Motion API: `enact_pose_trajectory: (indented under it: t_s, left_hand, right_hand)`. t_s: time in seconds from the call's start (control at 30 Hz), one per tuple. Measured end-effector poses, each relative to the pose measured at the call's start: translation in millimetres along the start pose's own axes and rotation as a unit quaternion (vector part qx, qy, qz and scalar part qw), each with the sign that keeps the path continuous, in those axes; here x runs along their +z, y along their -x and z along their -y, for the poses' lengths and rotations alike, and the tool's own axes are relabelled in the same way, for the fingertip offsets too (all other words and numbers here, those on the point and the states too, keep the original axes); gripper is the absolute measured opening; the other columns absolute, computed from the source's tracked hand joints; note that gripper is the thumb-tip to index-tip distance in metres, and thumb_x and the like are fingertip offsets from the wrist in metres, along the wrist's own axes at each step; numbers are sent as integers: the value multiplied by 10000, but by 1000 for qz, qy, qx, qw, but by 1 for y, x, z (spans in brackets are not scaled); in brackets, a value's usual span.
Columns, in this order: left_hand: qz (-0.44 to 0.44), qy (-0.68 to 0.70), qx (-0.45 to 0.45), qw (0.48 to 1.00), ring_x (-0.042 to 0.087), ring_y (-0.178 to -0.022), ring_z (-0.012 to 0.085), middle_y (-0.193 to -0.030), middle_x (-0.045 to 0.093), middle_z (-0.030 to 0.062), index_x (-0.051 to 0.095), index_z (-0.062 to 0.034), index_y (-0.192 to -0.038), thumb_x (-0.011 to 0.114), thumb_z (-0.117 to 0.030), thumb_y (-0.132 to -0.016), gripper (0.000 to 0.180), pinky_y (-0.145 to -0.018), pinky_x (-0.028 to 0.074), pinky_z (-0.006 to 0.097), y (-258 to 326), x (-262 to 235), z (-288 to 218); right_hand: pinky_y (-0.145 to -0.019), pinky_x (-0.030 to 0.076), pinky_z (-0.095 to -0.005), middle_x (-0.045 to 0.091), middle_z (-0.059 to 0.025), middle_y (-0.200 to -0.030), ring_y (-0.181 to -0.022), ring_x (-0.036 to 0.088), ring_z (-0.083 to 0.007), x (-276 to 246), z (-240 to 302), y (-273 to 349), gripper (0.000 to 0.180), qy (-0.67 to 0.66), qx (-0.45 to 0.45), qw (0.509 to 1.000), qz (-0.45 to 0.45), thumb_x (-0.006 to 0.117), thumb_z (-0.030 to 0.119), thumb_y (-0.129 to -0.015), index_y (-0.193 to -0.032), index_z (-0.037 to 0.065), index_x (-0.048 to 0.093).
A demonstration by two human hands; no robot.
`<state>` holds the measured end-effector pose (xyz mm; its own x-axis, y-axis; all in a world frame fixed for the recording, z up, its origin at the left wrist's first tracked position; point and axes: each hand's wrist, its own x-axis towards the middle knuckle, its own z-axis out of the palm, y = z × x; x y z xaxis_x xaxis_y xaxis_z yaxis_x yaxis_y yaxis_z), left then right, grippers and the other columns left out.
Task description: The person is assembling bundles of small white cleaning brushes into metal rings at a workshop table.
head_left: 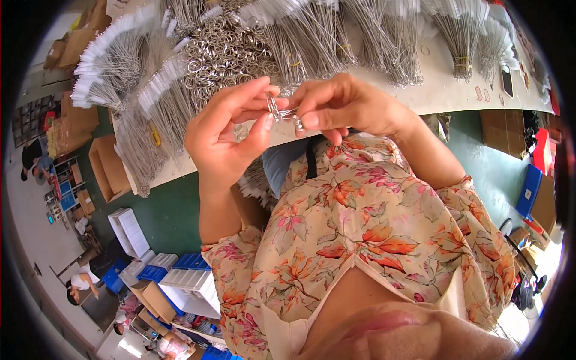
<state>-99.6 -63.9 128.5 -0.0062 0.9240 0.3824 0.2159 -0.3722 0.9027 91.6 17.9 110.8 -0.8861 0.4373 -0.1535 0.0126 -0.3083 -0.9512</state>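
Head view. Your left hand point(225, 135) is raised above the table edge, thumb and forefinger pinched on a small metal ring point(273, 107), the other fingers curled loosely behind it. Your right hand point(342, 108) meets it from the other side, fingertips closed on the looped ends of a few thin wire brushes point(291, 114) that touch the ring. The ring and wire ends sit between the two hands, just above the near edge of the pale table point(444, 90).

On the table behind your hands lies a heap of loose metal rings point(225, 54). To its left, bundles of wire brushes with white bristle tips point(120, 54) fan out toward the table's corner; more bundles point(462, 36) spread along the far right (some tied with yellow bands).

Below the table, a green floor point(168, 210). Open cardboard boxes point(108, 168) stand near the left end of the table. Lower left, blue and white plastic crates point(180, 276) are stacked together. Other people point(78, 285) sit at the far lower left, well apart from you. Your floral blouse point(372, 228) fills the lower middle.
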Motion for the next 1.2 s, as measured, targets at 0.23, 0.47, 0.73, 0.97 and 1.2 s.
enact_pose_trajectory:
  t_s: [0.23,0.47,0.73,0.97,1.2]
  left_hand:
    - [-74,-89,112,987,658,-747,216,-938,627,190,574,103,-1028,637,95,-706,328,-672,547,277,-7,6,-16]
    - [-66,-70,101,990,654,-760,196,-919,637,172,581,99,-1025,603,86,-723,302,-658,541,260,-20,4,-17]
    - [-23,-34,-14,999,613,-711,135,-880,635,120,589,58,-1051,584,44,-770,281,-633,500,217,-30,-4,-30]
    - [-13,85,-110,990,486,-609,64,-780,559,29,600,30,-914,568,-68,-863,115,-509,405,201,-32,-14,-24]
    - [-33,77,-170,982,408,-518,46,-763,559,42,574,19,-966,533,-90,-889,139,-460,365,191,-33,-16,-44]
  right_hand:
    - [-485,388,-189,611,-5,-693,-512,485,-43,19,50,-1,180,-16,-101,989,-104,640,191,-830,-877,18,659]
    - [-500,405,-194,615,-7,-715,-535,516,-51,8,45,-10,135,-7,-100,992,-71,664,149,-807,-837,18,653]
    - [-494,420,-194,617,-12,-718,-572,552,-53,2,42,-7,173,35,-93,994,-45,623,174,-839,-900,12,634]
    - [-462,403,-194,598,-10,-693,-573,544,-50,-1,37,-11,189,-24,-100,995,-8,600,188,-859,-920,11,620]
    - [-462,395,-187,576,-3,-643,-550,514,-41,2,39,-16,177,8,-102,993,-53,600,186,-859,-925,22,620]
